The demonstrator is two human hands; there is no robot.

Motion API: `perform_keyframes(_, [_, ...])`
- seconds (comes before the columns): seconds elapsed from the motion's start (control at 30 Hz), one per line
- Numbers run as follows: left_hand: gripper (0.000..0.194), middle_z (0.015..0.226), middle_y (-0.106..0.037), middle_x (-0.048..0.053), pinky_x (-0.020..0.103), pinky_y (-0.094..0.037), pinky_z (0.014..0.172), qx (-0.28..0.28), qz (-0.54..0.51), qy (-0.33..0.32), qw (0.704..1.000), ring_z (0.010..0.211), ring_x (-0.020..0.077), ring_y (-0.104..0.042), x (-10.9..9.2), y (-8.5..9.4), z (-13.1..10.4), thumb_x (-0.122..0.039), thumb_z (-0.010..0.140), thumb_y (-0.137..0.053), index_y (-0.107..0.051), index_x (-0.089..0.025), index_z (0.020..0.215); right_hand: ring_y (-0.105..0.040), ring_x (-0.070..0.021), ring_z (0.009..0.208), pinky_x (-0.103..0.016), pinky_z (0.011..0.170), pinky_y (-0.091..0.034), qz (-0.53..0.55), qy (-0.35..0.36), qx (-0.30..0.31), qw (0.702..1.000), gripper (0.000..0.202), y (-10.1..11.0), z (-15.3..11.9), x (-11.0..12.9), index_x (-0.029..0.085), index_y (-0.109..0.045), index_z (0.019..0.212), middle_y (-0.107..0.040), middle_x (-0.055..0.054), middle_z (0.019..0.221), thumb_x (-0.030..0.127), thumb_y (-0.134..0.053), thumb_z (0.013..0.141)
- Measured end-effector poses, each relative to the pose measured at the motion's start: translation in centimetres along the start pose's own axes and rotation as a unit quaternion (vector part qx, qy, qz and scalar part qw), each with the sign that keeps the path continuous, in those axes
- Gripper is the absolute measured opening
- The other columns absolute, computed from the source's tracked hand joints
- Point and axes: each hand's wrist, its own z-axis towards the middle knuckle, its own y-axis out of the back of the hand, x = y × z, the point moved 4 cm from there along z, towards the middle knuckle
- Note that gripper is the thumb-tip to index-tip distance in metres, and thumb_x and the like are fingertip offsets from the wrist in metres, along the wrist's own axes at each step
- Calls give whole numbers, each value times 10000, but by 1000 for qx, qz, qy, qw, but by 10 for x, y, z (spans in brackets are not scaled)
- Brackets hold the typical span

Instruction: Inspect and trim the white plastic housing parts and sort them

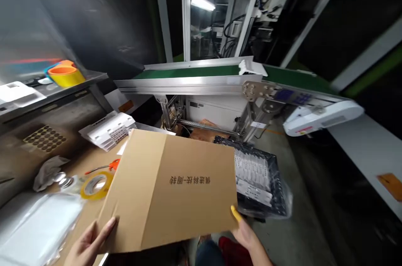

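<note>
A folded cardboard box (191, 203), brown with a line of dark printed characters, is held up before me in both hands. My left hand (89, 243) grips its lower left corner, thumb on the front face and the other fingers partly hidden. At the lower right edge, my right hand (243, 230) holds the cardboard, with something yellow covering one fingertip; its remaining fingers are behind the sheet. Left of the cardboard, a roll of clear yellowish tape (106, 180) and an orange-handled tool (113, 164) lie on the workbench (82, 158).
A green conveyor belt (188, 72) runs across the back, carrying a white plastic part (251, 68). A black crate (279, 174) of white parts stands low on the right. White parts (109, 130) and plastic bags (40, 228) lie on the bench. Yellow tape (67, 77) sits on the shelf.
</note>
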Motion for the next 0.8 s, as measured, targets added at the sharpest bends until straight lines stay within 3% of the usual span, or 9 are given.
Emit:
perform_keyframes(0.07, [699, 1078, -784, 60, 459, -591, 950, 44, 0, 8, 999, 1133, 372, -689, 14, -26, 17, -786, 597, -705, -730, -230, 1020, -707, -313, 1113, -432, 933, -566, 18, 51, -53, 997, 661, 24, -12, 13, 227, -765, 1094, -767, -122, 1155, 729, -703, 667])
perform_keyframes(0.13, [635, 1082, -784, 67, 509, -531, 1036, 40, 18, 4, 999, 1196, 403, -650, 33, -61, 36, -747, 625, -684, -733, -230, 989, -691, -305, 1140, -414, 970, -548, 8, 95, -112, 989, 652, 59, -28, 25, 220, -757, 1114, -765, -105, 1173, 658, -774, 631])
perform_keyframes(0.2, [593, 1111, -782, 71, 500, -499, 1080, 41, -2, -6, 999, 1240, 391, -629, 50, -107, 55, -691, 641, -668, -723, -234, 1014, -689, -316, 1125, -398, 977, -537, -23, 125, -170, 977, 596, 94, -45, 33, 202, -781, 1039, -782, -101, 1126, 600, -822, 598])
perform_keyframes(0.3, [616, 1130, -786, 53, 446, -538, 1046, 116, -85, 5, 990, 1225, 353, -650, 65, -189, 80, -608, 582, -722, -687, -251, 1082, -721, -340, 969, -385, 875, -565, -79, 143, -238, 958, 490, 138, -65, 35, 182, -806, 862, -809, -101, 947, 589, -822, 590])
perform_keyframes(0.4, [514, 996, -813, 69, 476, -536, 1040, 138, -38, 32, 989, 1168, 398, -674, 66, -257, 96, -577, 481, -751, -719, -257, 881, -736, -340, 863, -358, 772, -582, -124, 142, -280, 941, 442, 176, -67, 28, 201, -795, 754, -801, -81, 812, 619, -769, 616])
perform_keyframes(0.53, [379, 875, -818, 44, 445, -591, 892, 173, 152, -45, 972, 1055, 385, -728, 35, -333, 100, -643, 584, -607, -726, -312, 726, -730, -387, 937, -397, 795, -593, -178, 117, -363, 907, 452, 235, -38, 18, 245, -778, 775, -797, -96, 835, 662, -697, 619])
perform_keyframes(0.63, [403, 833, -809, 63, 416, -600, 741, 156, 261, -93, 948, 917, 366, -761, 1, -392, 106, -639, 690, -511, -707, -295, 761, -651, -425, 1170, -467, 943, -554, -223, 112, -408, 878, 631, 275, 3, 21, 188, -723, 1156, -746, -175, 1161, 614, -579, 713])
perform_keyframes(0.73, [442, 892, -779, 124, 398, -587, 728, 128, 321, -123, 930, 919, 354, -752, -32, -451, 124, -573, 804, -428, -692, -231, 895, -494, -330, 1395, -431, 1108, -450, -279, 137, -398, 863, 712, 297, 53, 29, 128, -426, 1511, -532, -161, 1489, 388, -426, 848])
perform_keyframes(0.8, [479, 1058, -744, 156, 355, -571, 824, 120, 354, -159, 914, 1043, 303, -722, -48, -487, 138, -462, 872, -376, -654, -173, 1133, -450, -303, 1430, -416, 1147, -403, -322, 138, -381, 855, 684, 303, 83, 30, 159, -416, 1528, -508, -130, 1505, 247, -413, 850])
